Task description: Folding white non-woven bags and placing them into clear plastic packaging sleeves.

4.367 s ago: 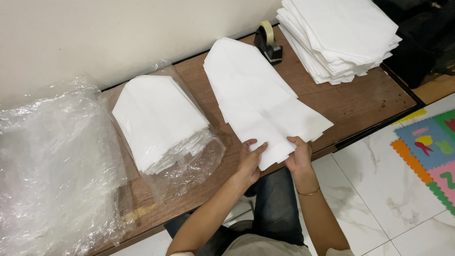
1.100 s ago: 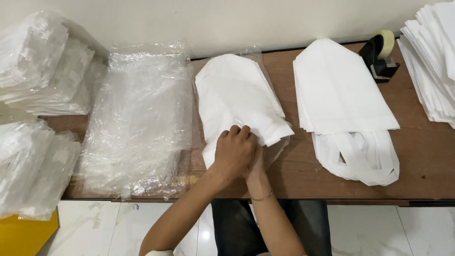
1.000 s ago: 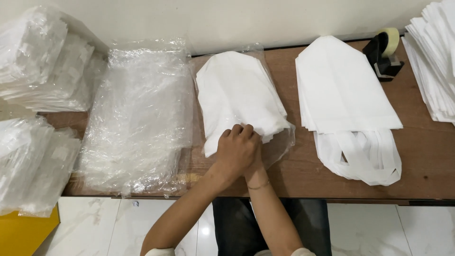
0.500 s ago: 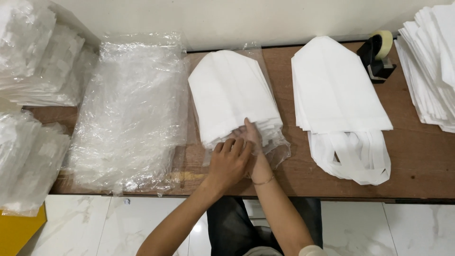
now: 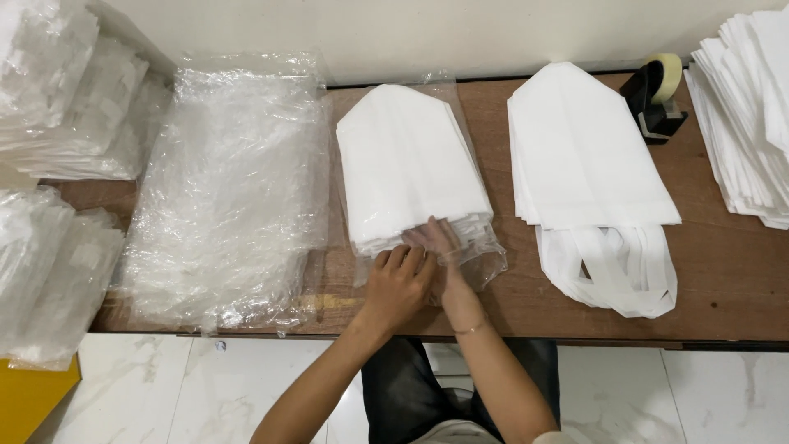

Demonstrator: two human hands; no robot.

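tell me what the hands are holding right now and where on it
Both the left hand and right hand grip the near open end of the clear plastic sleeve around the stack of folded white fabric bags.

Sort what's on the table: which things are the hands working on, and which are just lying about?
In hand:
left hand
right hand
white stack
clear bag around it

Lying about:
second stack
tape dispenser
loose plastic bags
packed bundles
far-right pile

At centre frame you have a clear plastic bag (image 5: 481, 255) around folded white bags (image 5: 411, 164); sealed clear packs (image 5: 57, 107) pile at far left, empty clear sleeves (image 5: 230, 189) beside them.
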